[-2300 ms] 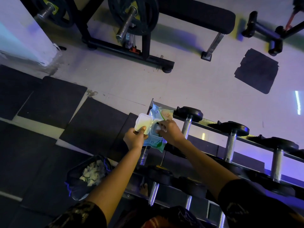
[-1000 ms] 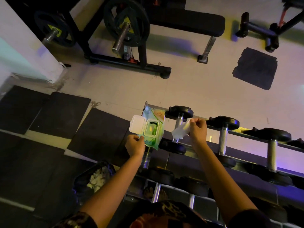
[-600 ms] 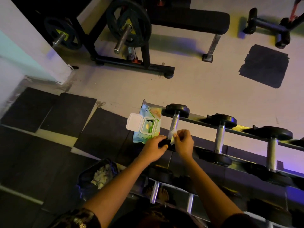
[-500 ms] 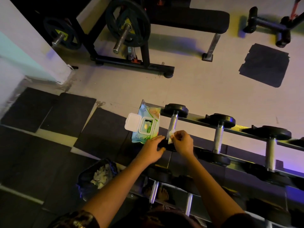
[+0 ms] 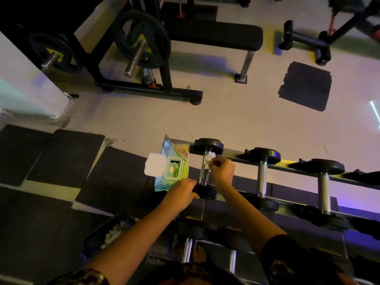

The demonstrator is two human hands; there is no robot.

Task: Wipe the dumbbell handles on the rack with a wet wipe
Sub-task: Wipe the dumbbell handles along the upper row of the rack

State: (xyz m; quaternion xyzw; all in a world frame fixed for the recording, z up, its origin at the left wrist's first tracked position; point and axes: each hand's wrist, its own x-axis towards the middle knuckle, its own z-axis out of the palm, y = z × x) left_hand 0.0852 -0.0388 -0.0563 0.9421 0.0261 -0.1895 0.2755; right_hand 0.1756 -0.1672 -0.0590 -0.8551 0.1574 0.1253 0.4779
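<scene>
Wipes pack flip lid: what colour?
White. The flip lid stands open beside the light blue-green wipes pack; head view shows it best.

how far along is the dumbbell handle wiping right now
Done: a wet wipe is out of the wipe pack, which lies lid-open at the left end of the rack. In hand: the right hand presses the wipe on the far end of the leftmost dumbbell's handle while the left hand grips its near head. Left: the rest of that handle, and seemingly the two handles to its right and the lower-row handles.

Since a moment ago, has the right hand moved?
Yes: the right hand carried the white wet wipe up the steel dumbbell handle, toward its far black head.
</scene>
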